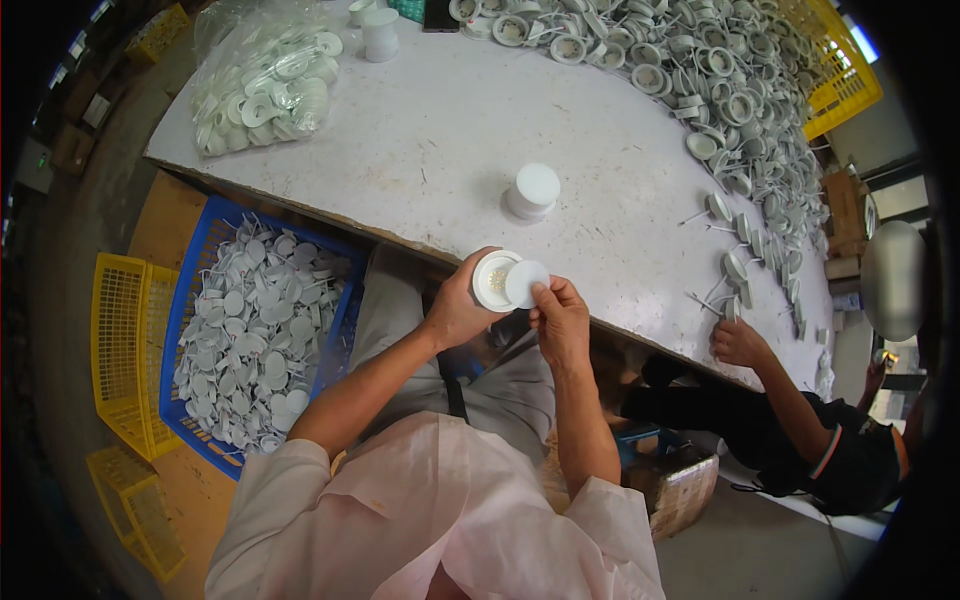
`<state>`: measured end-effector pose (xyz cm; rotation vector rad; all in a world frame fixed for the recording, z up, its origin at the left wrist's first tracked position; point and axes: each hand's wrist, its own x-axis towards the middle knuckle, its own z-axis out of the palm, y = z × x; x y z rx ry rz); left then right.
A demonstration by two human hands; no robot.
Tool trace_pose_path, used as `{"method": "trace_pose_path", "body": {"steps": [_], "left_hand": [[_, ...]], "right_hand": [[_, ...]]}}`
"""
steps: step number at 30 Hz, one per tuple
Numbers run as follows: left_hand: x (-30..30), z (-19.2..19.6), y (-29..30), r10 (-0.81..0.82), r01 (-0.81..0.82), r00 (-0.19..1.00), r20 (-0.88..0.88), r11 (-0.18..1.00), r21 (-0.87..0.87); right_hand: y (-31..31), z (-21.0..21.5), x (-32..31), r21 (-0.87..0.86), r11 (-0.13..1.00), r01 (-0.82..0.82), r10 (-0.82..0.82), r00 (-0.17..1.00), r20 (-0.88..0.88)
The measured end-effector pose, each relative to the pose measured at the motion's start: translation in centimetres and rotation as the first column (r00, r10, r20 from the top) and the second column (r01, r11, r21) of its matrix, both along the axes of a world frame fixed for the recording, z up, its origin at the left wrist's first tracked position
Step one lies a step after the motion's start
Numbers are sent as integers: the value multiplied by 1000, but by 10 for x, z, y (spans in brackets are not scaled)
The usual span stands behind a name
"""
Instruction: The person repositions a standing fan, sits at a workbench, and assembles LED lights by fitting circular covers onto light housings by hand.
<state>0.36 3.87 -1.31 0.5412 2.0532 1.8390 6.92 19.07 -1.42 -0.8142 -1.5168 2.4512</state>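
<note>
Round white housing (pixel 486 266): frame centre, was held in the curled left hand (pixel 457 305). White disc (pixel 528 284): pinched by the right hand (pixel 563 315), partly overlapped its opening; covering judged unfinished. Open-faced housings (pixel 700 60) lay heaped upper right, probably outstanding; disc-faced pieces (pixel 250 330), left, probably done. Worktop (pixel 420 140): near edge passed by the hands; bare room spread upper centre, around a white stack (pixel 535 190).
</note>
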Motion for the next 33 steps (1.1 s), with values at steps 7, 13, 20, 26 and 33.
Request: {"method": "trace_pose_path", "body": {"steps": [7,13,20,26,33], "left_hand": [[0,-10,0,-82,82,997,6,996,-45],[0,-10,-5,-173,171,984,35,984,55],[2,-17,-2,-143,133,981,132,988,81],[9,-21,-4,-136,130,989,59,987,92],[6,-23,-5,-161,153,984,80,984,96]], "right_hand": [[-13,-10,-4,216,976,19,-24,999,23],[-18,-8,-6,253,967,18,-27,999,35],[-17,-17,-2,190,982,-19,19,1000,1],[-11,-12,1,101,987,-127,124,992,35],[-10,-12,-1,135,978,-160,158,987,27]]}}
